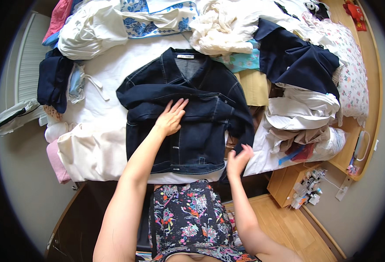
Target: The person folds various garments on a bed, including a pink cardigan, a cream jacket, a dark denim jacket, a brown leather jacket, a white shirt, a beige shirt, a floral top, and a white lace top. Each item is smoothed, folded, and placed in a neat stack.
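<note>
A dark blue denim jacket lies front up on the bed before me, its collar pointing away. One of its sleeves is folded across the chest. My left hand rests flat on the jacket's front, just below that sleeve, with nothing held. The other sleeve hangs down along the right side, its lower end reaching past the bed's front edge. Over this sleeve's lower part is my right hand, thumb apart from the fingers; whether it grips the cloth is not clear.
White sheet covers the bed. Cream folded cloth and dark folded clothes lie left. Behind are white fabric and a blue-flowered cloth. Navy clothing, white garments and a floral pillow crowd the right.
</note>
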The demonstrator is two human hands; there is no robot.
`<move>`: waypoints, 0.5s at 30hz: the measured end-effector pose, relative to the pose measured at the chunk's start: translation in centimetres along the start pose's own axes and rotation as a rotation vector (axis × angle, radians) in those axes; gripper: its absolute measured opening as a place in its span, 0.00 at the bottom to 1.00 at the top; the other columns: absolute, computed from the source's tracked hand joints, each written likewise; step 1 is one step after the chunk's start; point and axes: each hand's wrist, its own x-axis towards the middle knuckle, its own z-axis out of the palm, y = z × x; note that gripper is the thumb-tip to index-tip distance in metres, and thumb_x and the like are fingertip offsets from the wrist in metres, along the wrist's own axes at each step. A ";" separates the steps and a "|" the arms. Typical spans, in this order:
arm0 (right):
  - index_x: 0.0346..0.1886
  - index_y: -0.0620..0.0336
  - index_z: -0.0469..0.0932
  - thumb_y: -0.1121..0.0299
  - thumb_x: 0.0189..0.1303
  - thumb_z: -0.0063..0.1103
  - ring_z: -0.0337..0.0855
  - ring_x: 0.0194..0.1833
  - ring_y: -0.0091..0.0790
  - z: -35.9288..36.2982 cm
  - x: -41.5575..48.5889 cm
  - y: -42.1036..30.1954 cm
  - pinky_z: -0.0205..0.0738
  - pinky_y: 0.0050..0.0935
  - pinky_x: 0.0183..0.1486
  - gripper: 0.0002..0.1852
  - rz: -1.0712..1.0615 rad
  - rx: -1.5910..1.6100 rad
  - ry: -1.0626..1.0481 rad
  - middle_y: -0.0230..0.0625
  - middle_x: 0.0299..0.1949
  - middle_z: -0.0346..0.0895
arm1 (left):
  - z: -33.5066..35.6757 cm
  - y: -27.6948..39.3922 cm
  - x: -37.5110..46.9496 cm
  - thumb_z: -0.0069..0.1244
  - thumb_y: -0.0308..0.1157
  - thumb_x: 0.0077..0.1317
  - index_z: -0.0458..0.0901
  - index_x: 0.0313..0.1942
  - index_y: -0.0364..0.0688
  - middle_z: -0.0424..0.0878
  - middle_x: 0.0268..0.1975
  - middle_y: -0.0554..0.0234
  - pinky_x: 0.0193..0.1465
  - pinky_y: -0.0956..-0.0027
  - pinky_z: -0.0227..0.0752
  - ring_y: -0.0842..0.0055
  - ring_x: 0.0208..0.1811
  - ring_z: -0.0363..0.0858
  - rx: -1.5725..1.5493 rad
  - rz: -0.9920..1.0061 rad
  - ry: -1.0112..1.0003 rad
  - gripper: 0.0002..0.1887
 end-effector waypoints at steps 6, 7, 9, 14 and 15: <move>0.51 0.73 0.68 0.55 0.47 0.68 0.71 0.54 0.56 -0.7 -7.2 13.9 0.64 0.43 0.58 0.34 0.594 0.081 -0.410 0.62 0.49 0.71 | 1.9 4.3 1.0 0.47 0.33 0.57 0.62 0.64 0.41 0.45 0.73 0.53 0.70 0.39 0.40 0.61 0.75 0.40 -0.090 -0.141 0.014 0.32; 0.47 0.72 0.73 0.56 0.46 0.68 0.75 0.51 0.55 -1.1 -7.6 14.4 0.67 0.42 0.55 0.30 0.685 0.253 -0.525 0.60 0.45 0.76 | 2.1 4.5 0.5 0.47 0.33 0.57 0.63 0.64 0.40 0.47 0.72 0.52 0.69 0.39 0.41 0.60 0.75 0.42 -0.103 -0.163 0.007 0.31; 0.39 0.69 0.79 0.60 0.45 0.66 0.81 0.41 0.58 -3.8 -7.6 13.6 0.73 0.44 0.47 0.22 0.567 -0.170 -0.528 0.55 0.34 0.81 | 2.1 4.4 -0.8 0.47 0.33 0.59 0.64 0.63 0.39 0.52 0.71 0.50 0.69 0.38 0.43 0.60 0.74 0.46 -0.116 -0.210 -0.003 0.29; 0.29 0.62 0.72 0.80 0.47 0.61 0.66 0.29 0.18 -22.7 2.5 10.4 0.64 0.21 0.31 0.08 0.532 0.322 -0.401 0.24 0.26 0.67 | -1.1 5.9 -8.9 0.54 0.32 0.56 0.62 0.61 0.35 0.60 0.65 0.45 0.67 0.49 0.50 0.52 0.67 0.56 -0.102 -0.602 0.538 0.33; 0.29 0.60 0.71 0.80 0.48 0.60 0.66 0.29 0.18 -26.0 5.3 6.5 0.63 0.20 0.31 0.08 0.425 0.144 -0.299 0.24 0.26 0.66 | 0.5 4.4 -11.4 0.56 0.33 0.55 0.61 0.61 0.35 0.60 0.64 0.44 0.67 0.48 0.49 0.52 0.66 0.58 -0.057 -0.779 0.658 0.34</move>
